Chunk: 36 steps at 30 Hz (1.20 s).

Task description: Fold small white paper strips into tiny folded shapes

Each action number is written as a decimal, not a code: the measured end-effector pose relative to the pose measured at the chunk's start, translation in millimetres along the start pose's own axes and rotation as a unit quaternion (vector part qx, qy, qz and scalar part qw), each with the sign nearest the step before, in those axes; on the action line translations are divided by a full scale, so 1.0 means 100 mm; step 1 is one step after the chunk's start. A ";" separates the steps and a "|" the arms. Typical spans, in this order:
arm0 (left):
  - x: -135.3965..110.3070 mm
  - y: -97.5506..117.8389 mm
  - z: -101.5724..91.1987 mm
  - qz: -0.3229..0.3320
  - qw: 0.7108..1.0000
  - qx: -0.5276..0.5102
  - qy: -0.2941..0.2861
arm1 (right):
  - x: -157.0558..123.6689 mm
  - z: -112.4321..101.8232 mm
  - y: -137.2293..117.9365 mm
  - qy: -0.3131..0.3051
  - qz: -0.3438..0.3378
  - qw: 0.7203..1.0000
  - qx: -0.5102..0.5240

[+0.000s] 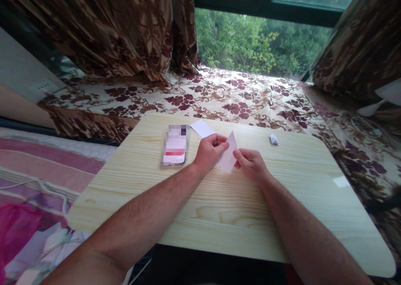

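Between my two hands, a little above the table, is a white sheet of paper (229,154) held at a slant with a corner pointing up. My left hand (209,150) pinches its left side, thumb on the near face and fingers curled behind. On the right edge, the thumb and fingers of my right hand (252,164) are closed on the same sheet. Just beyond my left hand lies a white stack or pad of paper (202,128), partly covered by that hand. A small folded white paper piece (273,140) rests to the right, apart from both hands.
A smartphone (175,145) with a blurred-out screen lies left of my left hand. The light wooden table (219,218) stands before a window sill covered in floral cloth (238,97). A striped bed (75,159) with cables is at the left, a white lamp-like object (372,108) at the right.
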State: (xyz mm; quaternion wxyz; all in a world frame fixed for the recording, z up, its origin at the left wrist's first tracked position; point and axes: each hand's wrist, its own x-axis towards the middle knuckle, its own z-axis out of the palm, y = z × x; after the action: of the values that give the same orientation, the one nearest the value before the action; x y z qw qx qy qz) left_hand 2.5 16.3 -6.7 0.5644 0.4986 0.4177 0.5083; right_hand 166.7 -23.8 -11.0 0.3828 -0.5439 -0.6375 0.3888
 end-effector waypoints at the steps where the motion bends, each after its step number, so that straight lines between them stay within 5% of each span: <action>1: 0.00 0.00 0.00 0.000 1.000 -0.005 -0.012 | 0.00 0.00 0.01 -0.004 -0.003 1.000 0.002; 7: -0.01 -0.04 -0.02 -0.018 0.997 0.007 -0.081 | -0.02 -0.01 -0.01 -0.035 -0.025 0.998 -0.035; 28: 0.03 -0.11 0.00 0.024 0.998 0.045 -0.031 | -0.03 -0.01 -0.04 -0.045 -0.046 0.995 -0.077; 36: -0.03 0.02 0.00 0.038 0.997 0.060 -0.035 | -0.04 -0.01 -0.03 -0.048 -0.045 0.995 -0.074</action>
State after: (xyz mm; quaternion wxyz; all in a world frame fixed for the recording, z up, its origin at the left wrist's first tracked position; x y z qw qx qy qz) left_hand 2.0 13.5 -4.8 0.5281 0.5643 0.4084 0.4857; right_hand 167.2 -27.6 -8.3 0.3283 -0.5220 -0.7059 0.3485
